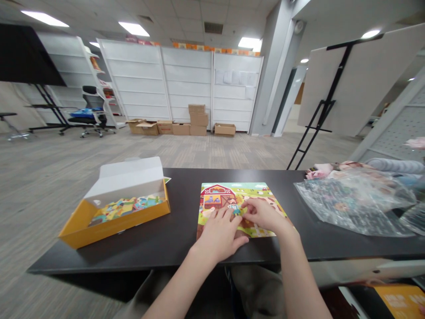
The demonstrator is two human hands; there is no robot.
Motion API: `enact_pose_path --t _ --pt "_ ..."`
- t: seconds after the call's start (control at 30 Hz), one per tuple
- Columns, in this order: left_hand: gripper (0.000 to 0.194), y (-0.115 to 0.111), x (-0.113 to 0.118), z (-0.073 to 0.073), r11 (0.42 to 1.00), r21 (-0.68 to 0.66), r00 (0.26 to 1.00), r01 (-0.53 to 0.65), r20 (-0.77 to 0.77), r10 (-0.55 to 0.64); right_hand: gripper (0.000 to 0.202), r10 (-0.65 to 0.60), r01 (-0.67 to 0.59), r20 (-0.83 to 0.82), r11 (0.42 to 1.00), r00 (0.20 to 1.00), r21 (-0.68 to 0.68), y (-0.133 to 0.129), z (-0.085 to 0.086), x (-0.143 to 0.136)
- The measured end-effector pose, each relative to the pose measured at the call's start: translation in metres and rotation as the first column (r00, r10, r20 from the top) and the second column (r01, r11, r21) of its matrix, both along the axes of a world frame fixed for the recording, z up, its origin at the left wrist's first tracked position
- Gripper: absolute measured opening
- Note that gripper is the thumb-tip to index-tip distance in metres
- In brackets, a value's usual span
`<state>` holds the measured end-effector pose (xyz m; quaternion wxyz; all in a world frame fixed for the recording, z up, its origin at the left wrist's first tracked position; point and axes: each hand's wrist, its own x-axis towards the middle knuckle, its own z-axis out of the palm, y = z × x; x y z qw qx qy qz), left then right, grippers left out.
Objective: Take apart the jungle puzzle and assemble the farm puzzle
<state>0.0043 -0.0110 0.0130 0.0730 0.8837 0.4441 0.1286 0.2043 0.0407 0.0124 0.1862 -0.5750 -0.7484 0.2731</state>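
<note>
A colourful farm picture board (217, 189), with a red barn, a cow and a small figure, lies flat on the dark table. My left hand (221, 232) rests palm down on its lower left part, fingers stretched out and spread. To the right of it, my right hand (262, 215) is over the middle of the board, thumb and fingertips drawn together in a pinch against the picture. Whatever the pinch holds, if anything, is too small to make out. An open yellow box (122, 225) with its white lid raised stands at the left, holding many coloured cardboard pieces (128, 205).
Clear plastic bags (355, 201) and soft pink and grey items cover the table's right end. A small card (167, 180) pokes out behind the box. The black table (179, 248) ends just before my lap. Cardboard boxes (198, 119) stand by far white shelves.
</note>
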Motion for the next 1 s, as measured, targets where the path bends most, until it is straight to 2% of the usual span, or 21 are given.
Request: enact_pose_path --t 0.23,0.4,0.47,0.53,0.57,0.63,0.7,0.73,0.77,0.8,0.83,0.9,1.0 --pt "0.042 0.009 -0.008 0.005 1.000 -0.025 1.000 -0.004 -0.008 0.004 0.020 0.010 -0.010 -0.001 0.993 1.000 0.119 0.002 -0.002 0.004" --pt "0.046 0.021 -0.022 -0.002 0.998 -0.054 0.999 -0.040 0.007 0.040 0.021 -0.018 0.028 -0.072 0.989 0.997 0.144 0.001 -0.002 0.013" --pt "0.049 0.023 -0.027 -0.005 0.997 -0.056 0.999 -0.052 0.014 0.053 0.023 -0.072 0.078 -0.047 0.987 0.996 0.140 0.000 -0.001 0.024" --pt "0.050 0.024 -0.029 -0.007 0.997 -0.064 0.999 -0.051 0.015 0.052 0.026 -0.191 0.181 0.037 0.967 0.981 0.182 0.000 -0.002 0.041" --pt "0.050 0.025 -0.030 -0.008 0.996 -0.068 0.999 -0.049 0.012 0.050 0.028 -0.277 0.251 0.089 0.940 0.957 0.230 0.000 -0.004 0.053" --pt "0.050 0.024 -0.030 -0.008 0.996 -0.070 0.999 -0.048 0.010 0.049 0.031 -0.465 0.393 0.130 0.844 0.876 0.365 0.000 -0.009 0.080" --pt "0.050 0.024 -0.029 -0.008 0.997 -0.064 0.999 -0.051 0.016 0.052 0.033 -0.643 0.507 0.136 0.701 0.754 0.501 -0.003 -0.014 0.111" --pt "0.051 0.024 -0.028 -0.007 0.997 -0.063 0.998 -0.053 0.019 0.054 0.035 -0.735 0.575 0.125 0.613 0.666 0.542 -0.006 -0.017 0.127" --pt "0.051 0.025 -0.027 -0.006 0.996 -0.065 0.998 -0.057 0.021 0.058 0.036 -0.806 0.638 0.109 0.536 0.582 0.553 -0.008 -0.019 0.142" --pt "0.051 0.025 -0.027 -0.006 0.996 -0.067 0.998 -0.061 0.020 0.062 0.036 -0.843 0.683 0.108 0.495 0.526 0.537 -0.011 -0.021 0.156" --pt "0.051 0.026 -0.026 -0.005 0.996 -0.068 0.998 -0.064 0.017 0.066 0.036 -0.852 0.706 0.131 0.498 0.508 0.504 -0.014 -0.023 0.168" --pt "0.050 0.027 -0.024 -0.003 0.995 -0.068 0.997 -0.072 0.007 0.073 0.039 -0.837 0.733 0.203 0.544 0.508 0.408 -0.018 -0.026 0.186" --pt "0.048 0.029 -0.022 -0.001 0.994 -0.071 0.996 -0.085 -0.014 0.084 0.047 -0.787 0.749 0.300 0.611 0.539 0.257 -0.018 -0.028 0.196"
